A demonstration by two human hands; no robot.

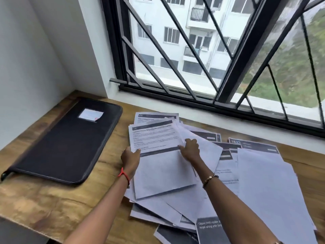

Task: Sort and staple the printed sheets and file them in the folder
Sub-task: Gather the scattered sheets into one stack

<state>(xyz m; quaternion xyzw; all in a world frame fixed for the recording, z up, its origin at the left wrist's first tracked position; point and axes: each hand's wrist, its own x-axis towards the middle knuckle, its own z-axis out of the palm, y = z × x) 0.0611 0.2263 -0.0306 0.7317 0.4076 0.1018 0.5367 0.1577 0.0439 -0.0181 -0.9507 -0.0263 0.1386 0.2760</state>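
A loose spread of printed sheets point(260, 175) covers the right half of the wooden desk point(44, 199), several with dark header bars. On top lies one sheet with a dark band and text point(154, 138). My left hand point(131, 156) pinches its lower left edge. My right hand point(190, 148) holds its right edge, fingers curled over the paper. A closed black zip folder point(65, 143) with a white label lies flat at the left, apart from the papers. No stapler is in view.
A window with black bars point(211, 71) runs along the back above a white sill. A white wall corner stands behind the folder. The desk's front edge lies near the bottom left; some sheets reach close to the front edge at bottom right.
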